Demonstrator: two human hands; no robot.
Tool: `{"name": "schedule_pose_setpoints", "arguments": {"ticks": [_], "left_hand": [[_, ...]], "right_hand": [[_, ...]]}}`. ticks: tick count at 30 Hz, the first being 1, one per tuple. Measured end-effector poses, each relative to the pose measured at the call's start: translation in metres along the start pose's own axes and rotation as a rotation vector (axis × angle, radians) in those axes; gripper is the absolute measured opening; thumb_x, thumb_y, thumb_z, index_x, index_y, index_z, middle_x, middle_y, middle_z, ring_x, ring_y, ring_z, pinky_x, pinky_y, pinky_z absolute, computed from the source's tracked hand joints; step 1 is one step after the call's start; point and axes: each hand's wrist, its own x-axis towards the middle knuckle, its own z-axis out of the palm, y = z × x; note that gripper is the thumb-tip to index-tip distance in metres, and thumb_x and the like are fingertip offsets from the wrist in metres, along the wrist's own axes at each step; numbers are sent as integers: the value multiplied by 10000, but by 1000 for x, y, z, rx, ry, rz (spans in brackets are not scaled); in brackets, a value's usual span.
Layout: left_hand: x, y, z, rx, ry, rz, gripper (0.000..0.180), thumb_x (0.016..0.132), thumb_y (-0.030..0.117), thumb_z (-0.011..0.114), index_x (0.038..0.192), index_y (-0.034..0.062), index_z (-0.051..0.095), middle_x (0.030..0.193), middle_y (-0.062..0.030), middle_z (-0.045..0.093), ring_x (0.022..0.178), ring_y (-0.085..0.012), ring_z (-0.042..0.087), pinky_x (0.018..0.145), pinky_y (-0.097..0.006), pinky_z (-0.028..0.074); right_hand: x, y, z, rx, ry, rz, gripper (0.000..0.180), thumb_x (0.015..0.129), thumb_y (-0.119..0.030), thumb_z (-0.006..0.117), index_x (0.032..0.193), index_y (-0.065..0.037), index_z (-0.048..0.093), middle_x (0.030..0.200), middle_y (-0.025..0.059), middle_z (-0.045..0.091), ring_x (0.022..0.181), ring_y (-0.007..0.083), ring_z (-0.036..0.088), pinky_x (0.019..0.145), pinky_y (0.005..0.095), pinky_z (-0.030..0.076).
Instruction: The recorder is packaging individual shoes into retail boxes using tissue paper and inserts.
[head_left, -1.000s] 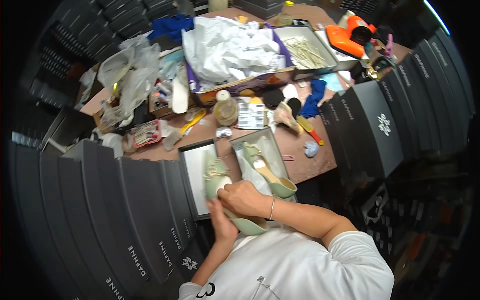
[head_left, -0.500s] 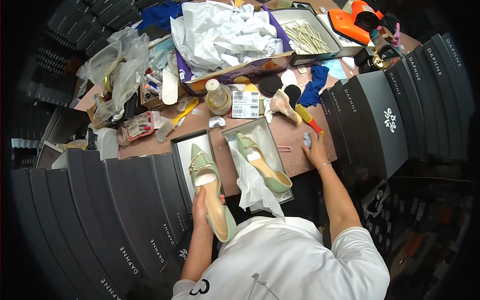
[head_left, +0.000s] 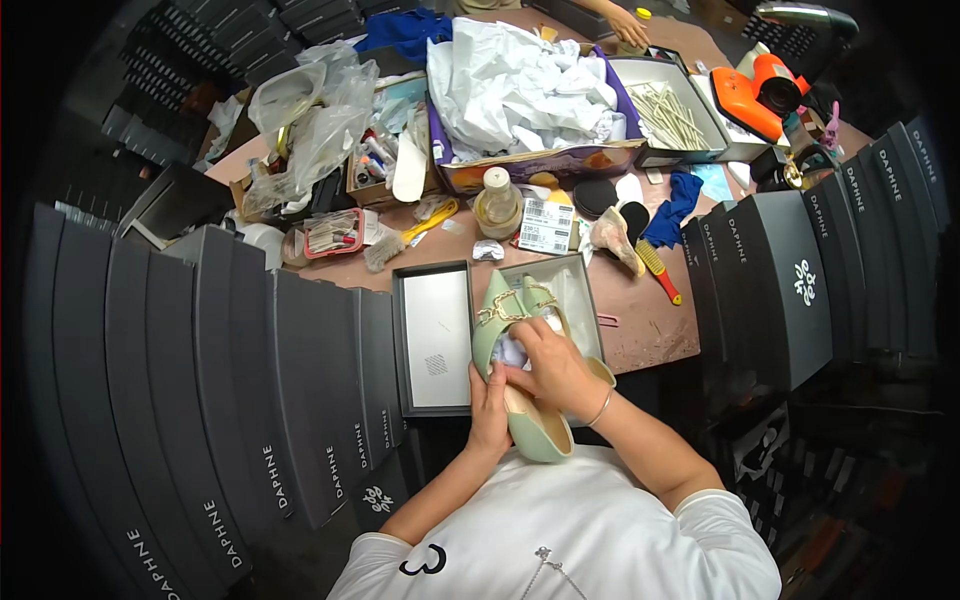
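A light green pointed flat shoe [head_left: 541, 432] with a gold chain trim is in my left hand [head_left: 488, 412], fingers closed round its side. My right hand [head_left: 556, 368] reaches over the shoe's opening with bent fingers pinching a wad of crumpled white paper [head_left: 511, 350], partly inside the toe. Just beyond, the matching green shoe [head_left: 541, 296] lies in a grey shoe box [head_left: 522, 268], mostly hidden behind my hands. To the left of that box is its dark-edged lid [head_left: 432, 335], white inside up.
Stacked dark shoe boxes flank me, on the left [head_left: 230, 370] and right [head_left: 775, 290]. Across the table stand a purple carton [head_left: 560, 165] of white paper, a glass bottle [head_left: 497, 205], a yellow-handled brush [head_left: 405, 238] and a red-yellow brush [head_left: 658, 274]. A co-worker's hand [head_left: 628, 25] shows at the back.
My right hand has come from the table's right side to the held shoe, bringing the paper wad. The held shoe has shifted right, over the box. A co-worker's hand has appeared at the top.
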Motion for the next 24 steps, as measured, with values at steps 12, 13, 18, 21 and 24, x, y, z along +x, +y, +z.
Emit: {"name": "schedule_pose_setpoints", "arguments": {"ticks": [12, 13, 18, 21, 24], "left_hand": [[-12, -5, -26, -240, 21, -228, 632, 968, 588, 275, 1138, 27, 511, 924, -104, 599, 832, -207, 617, 768, -341, 524], [-12, -6, -30, -233, -11, -244, 625, 968, 587, 278, 1135, 31, 510, 911, -103, 601, 816, -205, 616, 761, -335, 524], [-22, 5, -22, -56, 24, -248, 594, 968, 580, 295, 1085, 48, 531, 830, -89, 589, 720, -168, 596, 672, -297, 526], [-17, 2, -27, -85, -20, -242, 613, 958, 601, 293, 1063, 42, 524, 809, -92, 579, 709, -162, 596, 643, -295, 526], [-20, 2, -26, -68, -72, -244, 642, 957, 612, 271, 1100, 29, 497, 810, -97, 578, 717, -158, 597, 651, -292, 525]], "right_hand": [[-13, 7, 18, 7, -69, -276, 253, 760, -127, 705, 961, -53, 570, 1029, 103, 574, 993, 276, 566, 825, 369, 472], [-11, 8, 19, 19, -84, -320, 241, 754, -115, 699, 950, -58, 570, 1007, 98, 583, 1020, 278, 552, 838, 374, 459], [-1, 19, 13, -337, 20, -378, 262, 704, -88, 695, 932, -70, 566, 1062, 93, 562, 999, 290, 520, 862, 396, 405], [-4, 5, 4, -203, -31, -226, 388, 709, -171, 750, 1024, -73, 547, 1161, 139, 515, 1050, 327, 511, 895, 412, 407], [-3, -1, 10, -100, 187, -135, 581, 697, -225, 785, 1176, -72, 494, 1269, 195, 452, 1152, 384, 467, 960, 436, 389]]}}
